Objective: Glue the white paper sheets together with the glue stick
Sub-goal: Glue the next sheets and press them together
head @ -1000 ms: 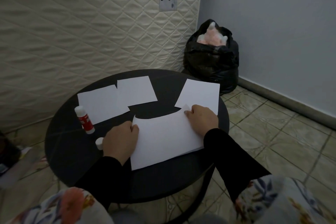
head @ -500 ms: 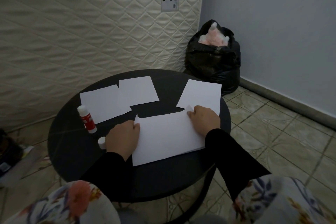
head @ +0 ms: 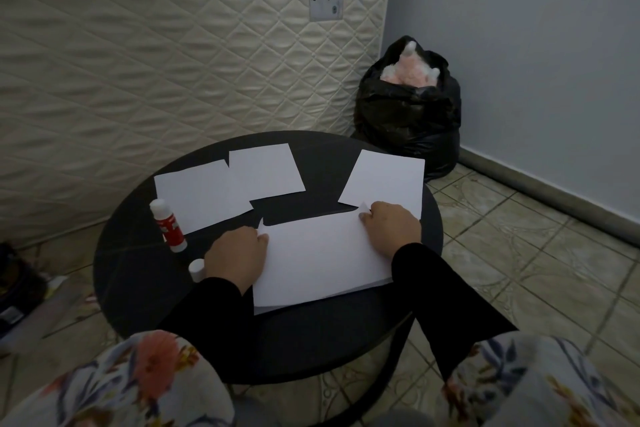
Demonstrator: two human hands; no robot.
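Observation:
A large white paper sheet (head: 318,256) lies on another at the near middle of the round black table (head: 138,281). My left hand (head: 235,256) pinches the top sheet's far left corner, and my right hand (head: 389,227) pinches its far right corner. Both corners stick up a little beside my fingers. The open glue stick (head: 168,226), red with a white top, lies left of my left hand. Its white cap (head: 196,270) stands by my left wrist. Three smaller white sheets lie further back: two overlapping at the left (head: 197,198) (head: 265,170) and one at the right (head: 384,180).
A quilted mattress (head: 138,62) leans upright behind the table. A stuffed black rubbish bag (head: 408,114) stands in the corner at the far right. The floor is tiled, and dark items (head: 17,291) lie on it at the left. My floral-clothed knees are at the bottom.
The top sheet's far edge, bowed upward a second ago, has come down nearly flat on the sheet beneath. Both hands stay at its far corners.

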